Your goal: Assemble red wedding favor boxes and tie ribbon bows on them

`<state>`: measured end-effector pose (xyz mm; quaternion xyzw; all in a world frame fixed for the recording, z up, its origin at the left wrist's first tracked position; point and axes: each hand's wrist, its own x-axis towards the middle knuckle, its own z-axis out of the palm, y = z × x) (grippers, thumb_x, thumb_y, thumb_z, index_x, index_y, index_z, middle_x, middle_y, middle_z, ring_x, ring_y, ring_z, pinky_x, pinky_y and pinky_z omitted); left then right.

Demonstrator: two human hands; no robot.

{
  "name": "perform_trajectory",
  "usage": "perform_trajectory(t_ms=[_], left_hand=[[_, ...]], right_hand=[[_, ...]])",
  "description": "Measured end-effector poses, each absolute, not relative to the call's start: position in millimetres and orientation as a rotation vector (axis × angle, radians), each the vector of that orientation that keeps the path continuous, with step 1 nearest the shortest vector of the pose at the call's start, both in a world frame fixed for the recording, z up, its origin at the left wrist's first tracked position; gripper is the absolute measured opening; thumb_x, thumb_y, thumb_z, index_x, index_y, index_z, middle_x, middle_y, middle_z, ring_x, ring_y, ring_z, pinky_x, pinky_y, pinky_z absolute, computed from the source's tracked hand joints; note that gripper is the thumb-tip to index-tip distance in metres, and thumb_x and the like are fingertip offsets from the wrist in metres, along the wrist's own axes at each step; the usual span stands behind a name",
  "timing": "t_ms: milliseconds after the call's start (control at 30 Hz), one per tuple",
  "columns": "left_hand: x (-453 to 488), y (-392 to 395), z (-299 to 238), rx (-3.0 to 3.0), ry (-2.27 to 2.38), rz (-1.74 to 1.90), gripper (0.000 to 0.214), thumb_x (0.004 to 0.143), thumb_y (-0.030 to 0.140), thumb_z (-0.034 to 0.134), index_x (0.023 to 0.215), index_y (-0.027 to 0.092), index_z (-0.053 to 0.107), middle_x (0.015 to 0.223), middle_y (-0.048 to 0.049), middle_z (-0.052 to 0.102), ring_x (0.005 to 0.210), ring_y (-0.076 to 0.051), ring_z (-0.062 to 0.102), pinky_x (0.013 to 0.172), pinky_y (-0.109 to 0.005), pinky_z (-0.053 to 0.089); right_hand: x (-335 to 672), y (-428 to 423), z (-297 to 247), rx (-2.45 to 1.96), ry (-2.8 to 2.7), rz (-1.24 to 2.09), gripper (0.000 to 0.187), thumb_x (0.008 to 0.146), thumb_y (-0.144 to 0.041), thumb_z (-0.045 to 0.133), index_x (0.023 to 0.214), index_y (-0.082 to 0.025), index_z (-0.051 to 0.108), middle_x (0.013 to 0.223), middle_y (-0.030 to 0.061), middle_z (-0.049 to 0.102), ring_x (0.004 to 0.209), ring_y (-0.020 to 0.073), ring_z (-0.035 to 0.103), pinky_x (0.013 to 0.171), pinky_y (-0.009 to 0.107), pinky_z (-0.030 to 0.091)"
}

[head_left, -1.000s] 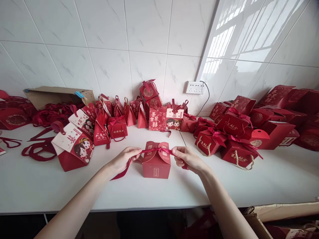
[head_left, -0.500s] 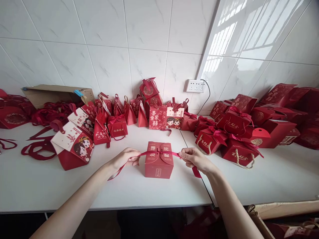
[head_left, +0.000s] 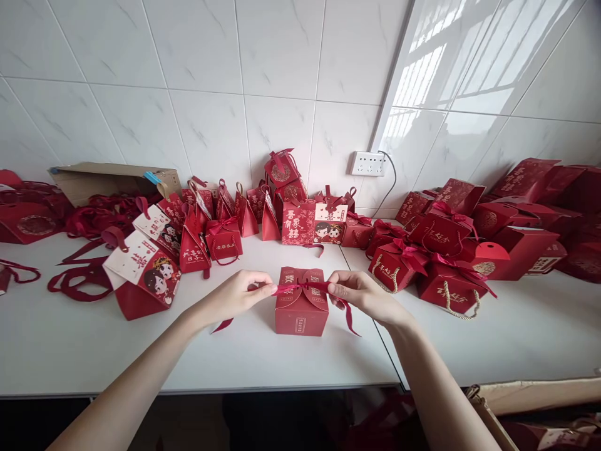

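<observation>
A small red gift box [head_left: 302, 311] stands on the white table [head_left: 263, 357] right in front of me. A dark red ribbon [head_left: 300, 288] runs across its top through the two rounded flaps. My left hand [head_left: 239, 294] pinches the ribbon just left of the box, and the loose end trails down to the table. My right hand [head_left: 359, 293] pinches the ribbon at the box's right top edge, with its tail hanging below the fingers. Both hands are close against the box.
Many red gift boxes and bags [head_left: 300, 222] line the tiled wall, with a heap of bowed boxes [head_left: 436, 263] at the right. Loose ribbons [head_left: 79, 279] and a flat cardboard carton [head_left: 113, 178] lie at the left. A wall socket [head_left: 367, 164] sits behind. Another carton [head_left: 535, 398] is below the table edge.
Both hands pulled the ribbon outward, then came back in toward the box, so the ribbon span on top is now short. The box stayed in place.
</observation>
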<state>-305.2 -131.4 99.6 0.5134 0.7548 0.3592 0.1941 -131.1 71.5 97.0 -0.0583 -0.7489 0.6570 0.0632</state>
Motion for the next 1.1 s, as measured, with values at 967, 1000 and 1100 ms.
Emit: perform_trajectory(t_ms=[967,1000,1100], left_hand=[[-295,-114,150,1.897,2.368,0.627,0.031,0.090,0.026,0.037,0.093,0.024,0.068,0.097,-0.0014,0.060,0.078,-0.015,0.060,0.070,-0.024,0.042],[-294,-113,152,1.937,2.356,0.622,0.034,0.091,0.023,0.035,0.095,0.024,0.068,0.098,-0.0017,0.059,0.077,-0.014,0.060,0.070,-0.024,0.042],[-288,-105,156,2.010,2.308,0.637,0.035,0.091,0.020,0.034,0.098,0.023,0.068,0.098,-0.0022,0.059,0.077,-0.014,0.060,0.071,-0.025,0.043]], right_hand=[[-177,37,79,-0.271,-2.027,1.610,0.010,0.077,-0.024,0.056,0.087,-0.021,0.056,0.081,0.0024,0.073,0.073,0.0168,0.067,0.071,0.030,0.051],[-177,37,79,-0.286,-1.992,1.653,0.016,0.076,-0.024,0.058,0.092,-0.021,0.053,0.079,0.0014,0.073,0.071,0.0165,0.067,0.069,0.030,0.050],[-177,36,82,-0.309,-1.993,1.696,0.019,0.074,-0.024,0.061,0.092,-0.020,0.056,0.080,0.0021,0.073,0.074,0.0167,0.067,0.070,0.029,0.050]])
